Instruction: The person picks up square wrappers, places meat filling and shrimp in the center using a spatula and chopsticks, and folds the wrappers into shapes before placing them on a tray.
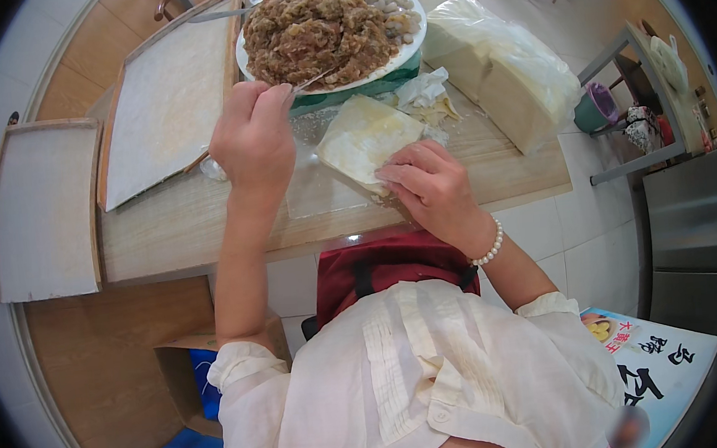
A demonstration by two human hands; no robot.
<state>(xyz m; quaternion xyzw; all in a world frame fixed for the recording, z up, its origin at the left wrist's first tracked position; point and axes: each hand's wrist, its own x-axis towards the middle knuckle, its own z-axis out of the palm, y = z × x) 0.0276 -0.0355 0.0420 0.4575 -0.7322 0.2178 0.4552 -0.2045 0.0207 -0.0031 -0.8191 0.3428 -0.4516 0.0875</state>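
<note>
My left hand [253,134] is closed around a thin metal utensil [312,81], whose far end reaches into a mound of minced filling [312,35] on a white plate [417,41]. Peeled shrimp [396,16] lie at the mound's right side. My right hand [425,184] pinches the near corner of square, floury dough wrappers [367,138] lying on the table [152,246]. To their right, a tall block of stacked wrappers [509,95] stands partly under clear plastic. Crumpled white paper [424,89] and a scrap of dough lie between them.
A large white-surfaced tray with wooden edges [166,106] lies to the left of the plate, a smaller one [48,207] further left. A flat metal blade [219,15] rests over the large tray's far end. A metal-framed side table [638,161] stands at the right.
</note>
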